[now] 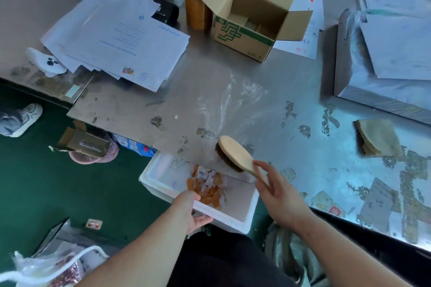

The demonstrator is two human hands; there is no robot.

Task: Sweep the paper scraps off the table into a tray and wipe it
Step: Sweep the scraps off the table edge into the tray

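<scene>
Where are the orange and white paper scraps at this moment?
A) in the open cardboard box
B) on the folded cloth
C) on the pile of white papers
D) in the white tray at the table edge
D: the paper scraps lie inside the white tray, which the left hand grips by its rim.

White sheet (308, 47) bears red "上海"; other print unreadable.

Your right hand (277, 191) covers the end of the brush (234, 151) handle. The worktop (233, 91) edge hides the tray (233, 219) on its far side. Print on the papers (121, 37) is too small to read. The shoe (18, 119) runs out of view at left, the worktop at right
</scene>
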